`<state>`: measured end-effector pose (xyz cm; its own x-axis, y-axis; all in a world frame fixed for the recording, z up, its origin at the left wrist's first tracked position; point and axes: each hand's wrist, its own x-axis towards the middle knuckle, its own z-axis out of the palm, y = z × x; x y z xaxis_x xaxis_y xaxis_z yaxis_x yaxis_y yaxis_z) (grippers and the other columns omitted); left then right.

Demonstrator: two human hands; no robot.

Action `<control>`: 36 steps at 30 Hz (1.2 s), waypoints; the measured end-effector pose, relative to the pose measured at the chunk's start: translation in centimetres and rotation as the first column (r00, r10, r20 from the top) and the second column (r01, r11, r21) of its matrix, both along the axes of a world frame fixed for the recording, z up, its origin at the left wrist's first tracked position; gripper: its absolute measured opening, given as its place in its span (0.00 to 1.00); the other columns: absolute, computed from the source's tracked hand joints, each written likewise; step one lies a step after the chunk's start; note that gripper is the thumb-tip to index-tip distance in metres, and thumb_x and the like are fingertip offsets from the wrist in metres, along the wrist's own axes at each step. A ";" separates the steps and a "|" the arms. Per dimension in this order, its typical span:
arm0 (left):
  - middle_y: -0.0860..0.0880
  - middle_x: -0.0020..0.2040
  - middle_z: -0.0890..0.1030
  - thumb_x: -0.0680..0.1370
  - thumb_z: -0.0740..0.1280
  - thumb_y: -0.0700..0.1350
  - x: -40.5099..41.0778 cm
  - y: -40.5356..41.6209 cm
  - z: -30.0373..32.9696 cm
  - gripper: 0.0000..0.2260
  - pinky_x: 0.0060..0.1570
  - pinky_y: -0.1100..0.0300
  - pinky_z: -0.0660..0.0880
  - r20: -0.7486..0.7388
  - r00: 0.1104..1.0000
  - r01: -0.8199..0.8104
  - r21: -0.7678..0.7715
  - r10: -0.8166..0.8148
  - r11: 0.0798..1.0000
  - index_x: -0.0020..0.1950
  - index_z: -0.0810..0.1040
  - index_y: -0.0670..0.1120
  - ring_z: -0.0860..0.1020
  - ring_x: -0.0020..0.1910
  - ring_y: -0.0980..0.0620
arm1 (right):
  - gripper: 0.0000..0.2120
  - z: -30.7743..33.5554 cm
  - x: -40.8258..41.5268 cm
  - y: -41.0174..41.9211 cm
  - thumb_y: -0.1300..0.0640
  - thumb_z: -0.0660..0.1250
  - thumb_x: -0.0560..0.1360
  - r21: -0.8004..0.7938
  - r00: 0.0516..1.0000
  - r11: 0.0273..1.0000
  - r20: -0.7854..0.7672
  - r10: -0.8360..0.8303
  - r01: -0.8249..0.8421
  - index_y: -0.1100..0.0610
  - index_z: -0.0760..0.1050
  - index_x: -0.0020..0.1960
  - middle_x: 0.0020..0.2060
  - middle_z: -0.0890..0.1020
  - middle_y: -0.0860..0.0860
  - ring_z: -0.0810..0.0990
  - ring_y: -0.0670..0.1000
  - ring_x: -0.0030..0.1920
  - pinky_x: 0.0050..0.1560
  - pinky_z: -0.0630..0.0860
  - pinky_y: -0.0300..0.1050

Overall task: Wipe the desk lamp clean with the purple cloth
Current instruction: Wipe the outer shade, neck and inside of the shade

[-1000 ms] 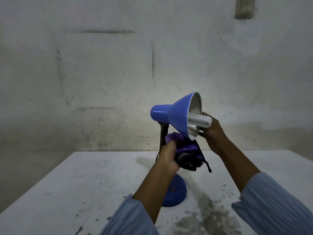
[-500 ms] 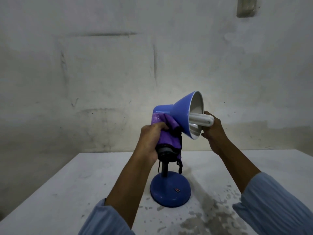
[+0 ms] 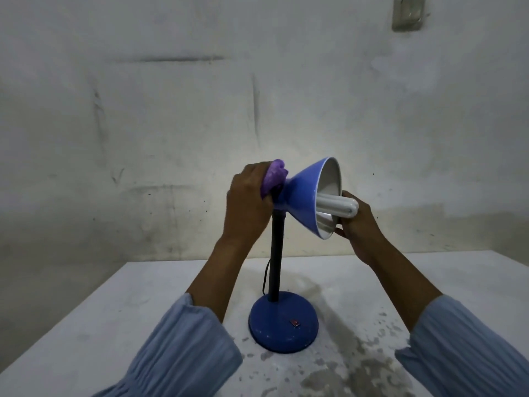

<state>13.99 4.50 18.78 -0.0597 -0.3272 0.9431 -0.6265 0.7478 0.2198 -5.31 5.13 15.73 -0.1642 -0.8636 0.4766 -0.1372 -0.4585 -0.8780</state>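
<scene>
On the stained white table, both hands at the blue metal desk lamp

Left hand curls round the bunched purple cloth, pressing it against the narrow rear cap of the cone shade; right hand grips the shade's lower rim, fingers curled beside the white tube bulb. Lamp stands upright on its round blue base, black stem between the forearms

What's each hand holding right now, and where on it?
The left hand grips the bunched purple cloth, pressing it on the rear cap of the lamp head. The right hand holds the lamp shade at its lower rim, beside the bulb.
</scene>
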 end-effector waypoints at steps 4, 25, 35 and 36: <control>0.44 0.48 0.80 0.74 0.59 0.32 1.5 -1.4 -1.3 0.12 0.45 0.74 0.69 -0.206 0.974 -0.063 0.172 0.098 0.983 0.54 0.76 0.40 0.77 0.44 0.51 | 0.06 0.0 0.5 0.1 0.64 0.59 0.78 -0.004 0.999 1.000 0.048 0.009 -0.009 0.58 0.74 0.49 0.53 0.78 0.65 0.76 0.67 0.54 0.57 0.72 0.67; 0.44 0.46 0.79 0.76 0.60 0.39 3.9 -2.5 -15.2 0.04 0.45 0.57 0.71 -0.298 0.909 0.083 0.815 0.291 0.574 0.45 0.74 0.45 0.77 0.46 0.46 | 0.10 -1.3 0.8 -0.7 0.60 0.56 0.79 -0.020 0.965 0.991 0.230 0.130 -0.129 0.51 0.75 0.46 0.49 0.79 0.56 0.76 0.58 0.51 0.52 0.75 0.54; 0.48 0.61 0.74 0.73 0.69 0.50 -0.8 -0.9 -19.7 0.25 0.55 0.59 0.71 0.381 0.907 -0.383 0.564 0.181 0.732 0.67 0.64 0.46 0.73 0.58 0.49 | 0.09 -1.9 0.6 -1.7 0.58 0.55 0.79 -0.061 0.935 0.981 0.298 0.192 -0.182 0.51 0.74 0.49 0.50 0.80 0.53 0.78 0.55 0.53 0.50 0.77 0.50; 0.48 0.61 0.74 0.73 0.68 0.50 -0.8 -0.8 -19.9 0.26 0.54 0.58 0.70 0.414 0.892 -0.399 0.539 0.178 0.742 0.67 0.64 0.47 0.73 0.58 0.49 | 0.09 -2.0 0.7 -1.7 0.58 0.55 0.79 -0.071 0.932 0.979 0.299 0.203 -0.191 0.51 0.74 0.50 0.50 0.80 0.52 0.78 0.55 0.53 0.50 0.77 0.50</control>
<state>13.16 3.72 -1.10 -0.1223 -0.8626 0.4909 -0.9036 0.3014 0.3044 -4.62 3.46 13.73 -0.1348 -0.8747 0.4655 0.2296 -0.4846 -0.8441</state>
